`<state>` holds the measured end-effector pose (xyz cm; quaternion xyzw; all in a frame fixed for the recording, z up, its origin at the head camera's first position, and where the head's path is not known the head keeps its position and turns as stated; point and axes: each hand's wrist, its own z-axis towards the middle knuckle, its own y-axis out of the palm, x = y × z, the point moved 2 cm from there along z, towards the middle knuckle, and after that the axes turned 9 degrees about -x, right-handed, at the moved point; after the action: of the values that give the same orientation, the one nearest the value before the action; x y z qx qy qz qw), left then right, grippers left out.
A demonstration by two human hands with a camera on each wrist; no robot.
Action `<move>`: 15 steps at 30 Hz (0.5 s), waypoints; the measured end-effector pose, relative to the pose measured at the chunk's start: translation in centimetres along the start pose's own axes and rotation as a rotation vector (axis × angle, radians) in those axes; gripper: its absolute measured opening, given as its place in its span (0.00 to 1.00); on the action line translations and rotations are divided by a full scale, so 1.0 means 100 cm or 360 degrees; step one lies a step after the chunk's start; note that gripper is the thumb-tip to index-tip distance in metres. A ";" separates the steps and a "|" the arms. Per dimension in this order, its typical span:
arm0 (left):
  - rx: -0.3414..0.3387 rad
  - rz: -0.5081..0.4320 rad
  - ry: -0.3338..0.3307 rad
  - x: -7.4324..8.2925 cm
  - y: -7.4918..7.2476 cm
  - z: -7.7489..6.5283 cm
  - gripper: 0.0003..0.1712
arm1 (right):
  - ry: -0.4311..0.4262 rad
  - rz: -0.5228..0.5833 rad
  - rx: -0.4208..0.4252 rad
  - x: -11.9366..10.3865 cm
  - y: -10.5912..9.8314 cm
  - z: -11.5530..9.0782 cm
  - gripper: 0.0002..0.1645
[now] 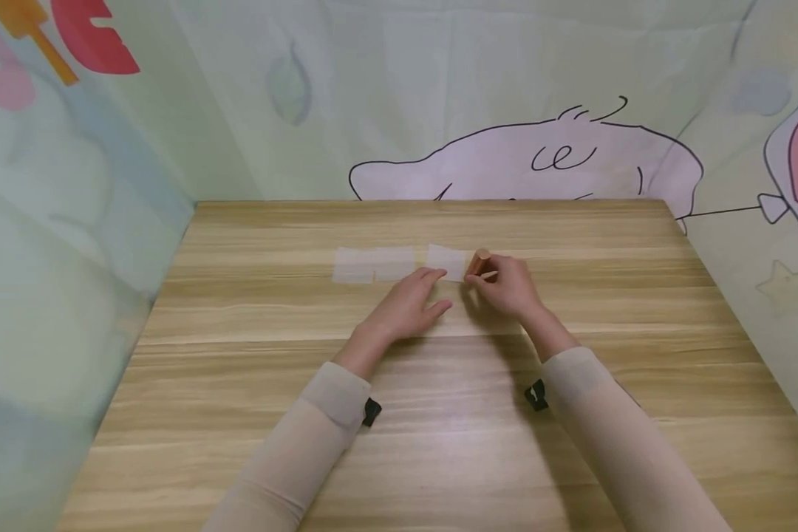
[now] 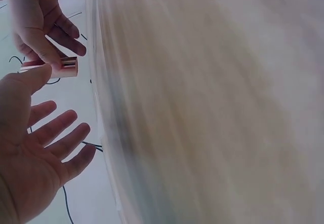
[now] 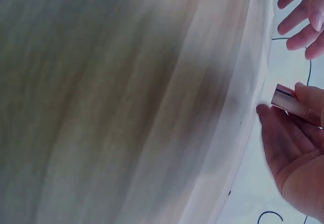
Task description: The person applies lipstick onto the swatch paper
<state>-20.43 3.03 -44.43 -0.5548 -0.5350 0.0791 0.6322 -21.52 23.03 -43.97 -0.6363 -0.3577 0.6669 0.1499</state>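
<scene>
My right hand [image 1: 510, 287] pinches a short, shiny rose-gold tube [image 1: 478, 261] between thumb and fingers, just right of a thin white square [image 1: 447, 260]. The tube looks like a lipstick case and stands tilted in the head view. In the right wrist view the end of the tube [image 3: 287, 101] sticks out past the thumb. My left hand [image 1: 404, 307] holds nothing, its fingers loosely spread and fingertips at the lower edge of that square. Two more white squares, one at the far left [image 1: 353, 267] and one beside it [image 1: 392, 260], lie side by side to the left.
The wood-grain table [image 1: 273, 414] reaches back to a printed curtain [image 1: 399, 96] with cartoon drawings. Black wrist-camera pieces show beside the left sleeve [image 1: 306, 436] and the right sleeve [image 1: 625, 436].
</scene>
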 end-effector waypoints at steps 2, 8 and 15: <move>0.0007 -0.0009 -0.0005 0.000 -0.001 -0.002 0.35 | -0.0024 0.0022 -0.0020 -0.003 0.002 0.000 0.04; 0.0044 -0.0030 -0.0038 -0.002 -0.003 -0.006 0.34 | -0.0153 0.0028 -0.0100 -0.010 0.008 0.002 0.03; 0.0085 -0.0120 -0.0071 -0.007 -0.003 -0.010 0.34 | -0.0307 -0.0016 -0.0215 -0.019 0.013 0.001 0.03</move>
<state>-20.13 1.87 -44.40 -0.5152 -0.5673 0.0819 0.6372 -21.01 20.85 -43.45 -0.5759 -0.4179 0.6986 0.0749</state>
